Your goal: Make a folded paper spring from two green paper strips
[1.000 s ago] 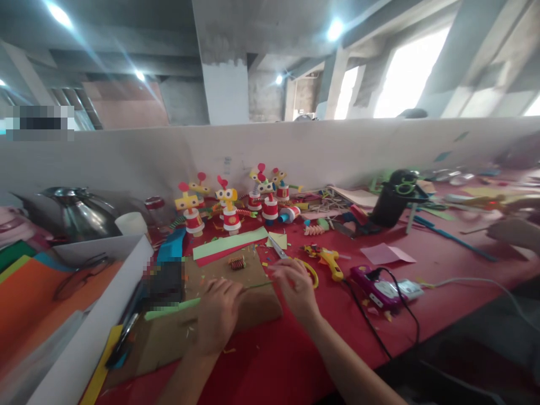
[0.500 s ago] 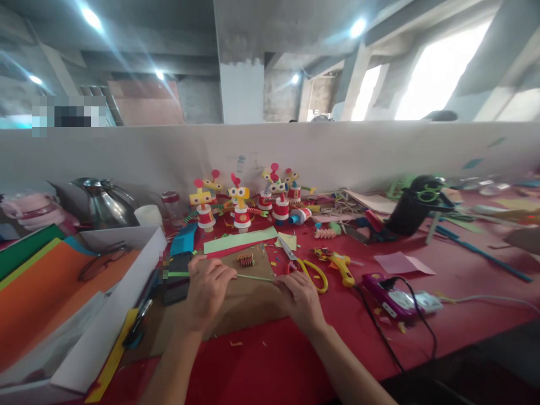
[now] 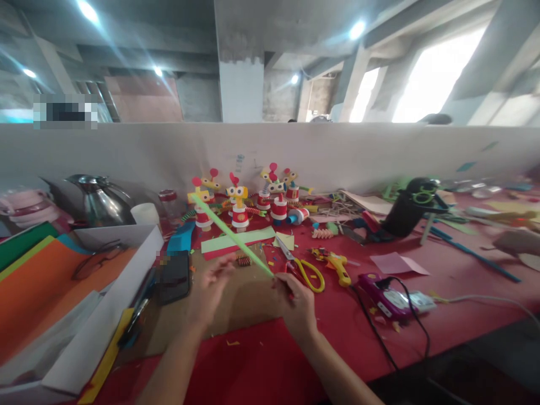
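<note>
My right hand [image 3: 295, 301] pinches the lower end of a light green paper strip [image 3: 234, 236], which slants up and to the left in front of the paper figures [image 3: 239, 211]. My left hand [image 3: 216, 284] is slightly blurred, its fingers apart and holding nothing, left of the strip. Beneath both hands lies a brown cardboard sheet [image 3: 236, 309]. A small coiled paper piece [image 3: 243, 260] rests on it behind my hands. Farther back is a flat pale green strip [image 3: 240, 241]. Yellow-handled scissors [image 3: 311, 274] lie open just beyond my right hand.
A white box [image 3: 147, 247] of coloured paper and a dark phone [image 3: 174, 278] are at the left. Rightward lie a yellow glue gun [image 3: 341, 269], a purple power strip [image 3: 386, 298] with cables, and a black holder [image 3: 407, 211]. A steel jug [image 3: 101, 199] stands back left.
My left hand has let go of the green strip. The strip's free end has swung upward, while my right hand still holds the other end.
</note>
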The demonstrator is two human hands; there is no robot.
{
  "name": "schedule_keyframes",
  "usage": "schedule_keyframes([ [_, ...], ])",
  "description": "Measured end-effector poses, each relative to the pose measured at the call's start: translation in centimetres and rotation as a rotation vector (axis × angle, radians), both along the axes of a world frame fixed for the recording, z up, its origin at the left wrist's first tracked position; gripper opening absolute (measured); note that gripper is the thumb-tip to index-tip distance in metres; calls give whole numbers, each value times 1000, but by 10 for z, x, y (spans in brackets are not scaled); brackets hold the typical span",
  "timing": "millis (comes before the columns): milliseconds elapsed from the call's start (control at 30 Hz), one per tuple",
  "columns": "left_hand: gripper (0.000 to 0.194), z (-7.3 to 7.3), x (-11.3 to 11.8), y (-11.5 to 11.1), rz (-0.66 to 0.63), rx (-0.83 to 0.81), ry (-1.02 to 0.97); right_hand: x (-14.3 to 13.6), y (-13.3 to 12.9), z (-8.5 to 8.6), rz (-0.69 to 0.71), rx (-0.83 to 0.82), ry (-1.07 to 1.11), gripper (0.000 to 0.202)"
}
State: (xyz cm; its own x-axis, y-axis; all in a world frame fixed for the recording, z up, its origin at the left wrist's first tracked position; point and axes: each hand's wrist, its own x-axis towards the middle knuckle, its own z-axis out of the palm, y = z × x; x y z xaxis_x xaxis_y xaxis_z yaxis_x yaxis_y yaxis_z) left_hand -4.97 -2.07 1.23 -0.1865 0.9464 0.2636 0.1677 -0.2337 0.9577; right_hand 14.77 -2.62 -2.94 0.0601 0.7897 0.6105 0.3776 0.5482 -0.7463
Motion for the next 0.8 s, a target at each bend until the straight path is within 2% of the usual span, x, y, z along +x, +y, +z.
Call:
schedule_keyframes([
  [67, 25, -5, 21, -5, -225, -84, -44, -14, -10, 0, 66, -75, -14, 17],
  [100, 21, -6, 28, -8, -263, -98, -69, -19, -14, 1, 94, -102, -25, 18],
  [200, 19, -8, 37, -15, -279, -59, -169, -29, -24, 0, 181, -111, -117, 20],
  [367, 25, -6, 29, -13, -338, 3, -395, -27, -32, -4, 223, -120, -314, 22],
  [433, 25, -4, 23, -10, -295, 16, -306, -23, -31, -4, 206, -140, -300, 23],
  [467, 24, -4, 20, -9, -274, -5, -186, -21, -29, -3, 191, -160, -256, 22],
  [533, 24, -4, 17, -7, -333, -116, 98, -18, -25, 2, 184, -212, -119, 19],
  [600, 27, -6, 18, -6, -450, -147, 238, -18, -20, 8, 233, -261, 39, 23],
  [700, 26, -11, 24, -7, -571, -108, 223, -22, -14, 14, 286, -335, 257, 27],
  [800, 23, -15, 27, -6, -498, -106, 244, -25, -10, 12, 290, -430, 405, 29],
])
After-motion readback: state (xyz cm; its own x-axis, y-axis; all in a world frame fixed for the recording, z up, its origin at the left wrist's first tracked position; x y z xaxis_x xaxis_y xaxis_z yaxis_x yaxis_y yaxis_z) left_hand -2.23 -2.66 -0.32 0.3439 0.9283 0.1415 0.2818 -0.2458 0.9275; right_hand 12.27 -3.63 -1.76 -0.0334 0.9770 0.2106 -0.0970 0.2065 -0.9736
